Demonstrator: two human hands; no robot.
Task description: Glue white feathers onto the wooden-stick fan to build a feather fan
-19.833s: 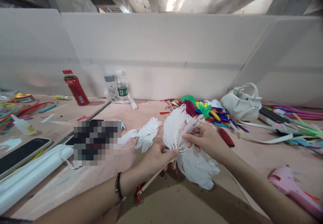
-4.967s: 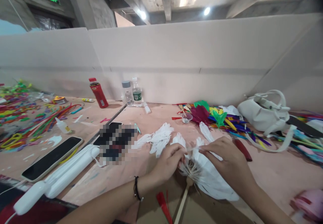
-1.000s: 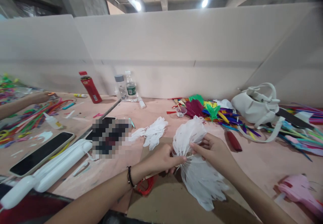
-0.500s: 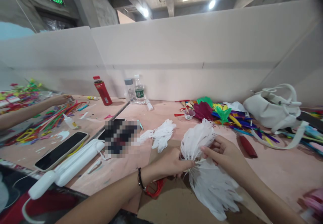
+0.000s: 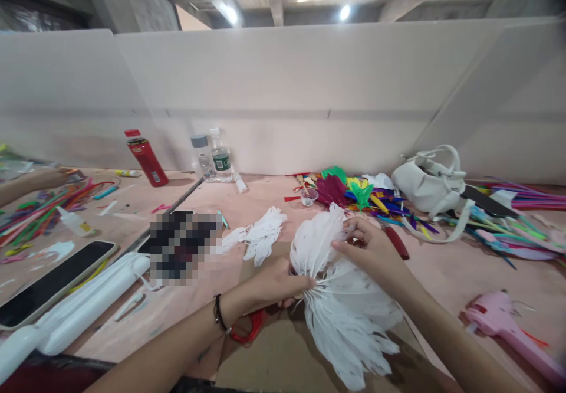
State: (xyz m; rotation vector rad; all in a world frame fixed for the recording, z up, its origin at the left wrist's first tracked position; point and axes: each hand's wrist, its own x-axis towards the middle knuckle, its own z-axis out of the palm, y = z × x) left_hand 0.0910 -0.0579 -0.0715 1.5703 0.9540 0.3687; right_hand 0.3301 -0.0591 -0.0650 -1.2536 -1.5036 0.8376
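Note:
A bundle of white feathers (image 5: 342, 316) fans out above and below its gathered middle, over a brown cardboard sheet (image 5: 260, 351). My left hand (image 5: 285, 284) is closed on that gathered middle, thumb across the front, with a dark cord bracelet at the wrist. At the upper right of the bundle, my right hand (image 5: 369, 248) touches the feathers with its thumb and bent fingers; its fingertips are partly hidden behind them. More white feathers (image 5: 263, 236) lie just beyond my left hand. Red cord (image 5: 247, 328) sits below my left wrist.
A pink glue gun (image 5: 499, 319) lies at right, a white handbag (image 5: 431, 183) behind it. Coloured feathers (image 5: 333, 192) are heaped at the back. Bottles (image 5: 221, 163) stand by the white partition (image 5: 265, 86). At left are a phone (image 5: 57, 281) and another person's arm (image 5: 30, 183).
The view has turned right, bringing the pink glue gun further into sight. My left hand keeps its hold on the feather bundle; my right hand stays at its upper feathers.

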